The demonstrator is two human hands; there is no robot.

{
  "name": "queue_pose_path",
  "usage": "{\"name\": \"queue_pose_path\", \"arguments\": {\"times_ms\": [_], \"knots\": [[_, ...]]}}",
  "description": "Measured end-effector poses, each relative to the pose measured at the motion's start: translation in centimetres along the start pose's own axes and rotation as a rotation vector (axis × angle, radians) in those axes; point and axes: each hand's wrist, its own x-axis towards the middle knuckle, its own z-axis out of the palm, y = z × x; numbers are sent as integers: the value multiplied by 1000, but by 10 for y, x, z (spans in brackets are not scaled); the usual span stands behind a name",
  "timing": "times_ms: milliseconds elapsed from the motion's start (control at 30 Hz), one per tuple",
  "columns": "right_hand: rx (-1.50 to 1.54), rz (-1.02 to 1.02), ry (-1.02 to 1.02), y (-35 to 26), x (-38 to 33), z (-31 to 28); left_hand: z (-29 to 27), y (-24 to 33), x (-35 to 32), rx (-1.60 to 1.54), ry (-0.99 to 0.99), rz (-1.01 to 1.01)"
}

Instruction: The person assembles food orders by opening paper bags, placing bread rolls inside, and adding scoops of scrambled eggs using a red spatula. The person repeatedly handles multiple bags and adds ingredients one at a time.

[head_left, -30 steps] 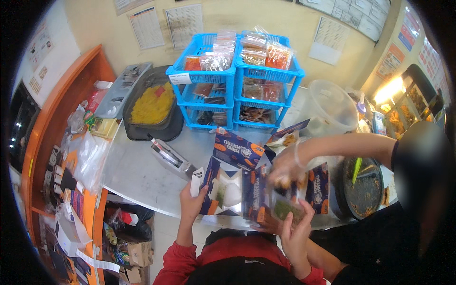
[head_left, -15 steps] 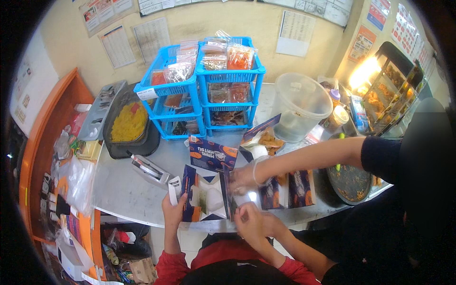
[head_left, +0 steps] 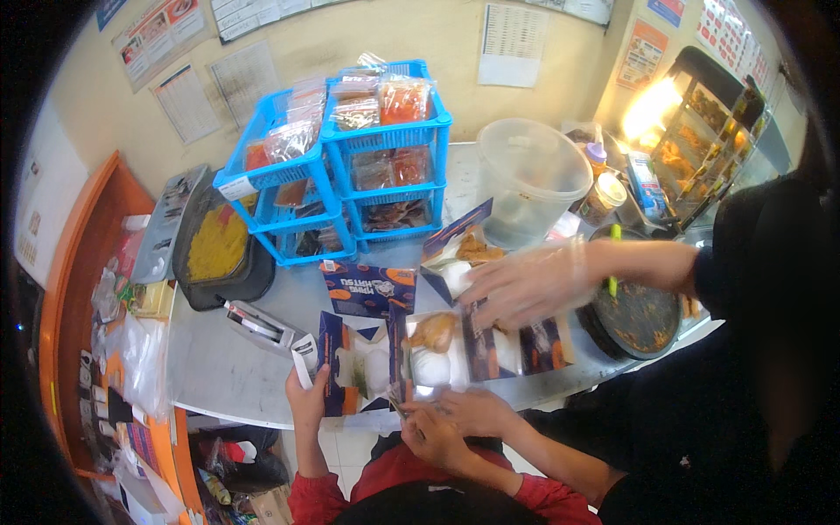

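My left hand (head_left: 305, 398) is closed at the left side of a dark blue and orange food box (head_left: 331, 359), with a white paper slip (head_left: 304, 353) between its fingers. The box is open and holds white rice (head_left: 377, 367). My right hand (head_left: 433, 435) is pinched near the front corner between this box and its neighbour; what it holds is too small to make out. That neighbouring open box has a fried chicken piece (head_left: 435, 332) and rice (head_left: 430, 366). A co-worker's bare hand (head_left: 477, 411) lies beside my right hand, and their gloved hand (head_left: 529, 282) hovers over the boxes.
Blue tiered baskets (head_left: 385, 136) of sauce packets stand behind the boxes. A clear tub (head_left: 534, 179) and a dark round pan (head_left: 632, 315) are to the right. A black tray of yellow food (head_left: 219, 245) and a stapler-like tool (head_left: 258, 325) are left. The co-worker stands close on the right.
The co-worker's gloved hand has moved right and up from the middle box, uncovering its chicken and rice. My right hand has shifted slightly left and down. My left hand keeps its place at the box.
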Motion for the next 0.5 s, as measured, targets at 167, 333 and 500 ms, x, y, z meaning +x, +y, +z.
{"name": "queue_pose_path", "arguments": {"times_ms": [167,333,500], "knots": [[-53,21,-8,-4,3,-9,8,9,-2,31,-57,-30],[58,167,71,-8,8,-27,13,30,8,4,-50,58],[94,267,342,-16,16,-67,43,64,55,318,-98,454]]}}
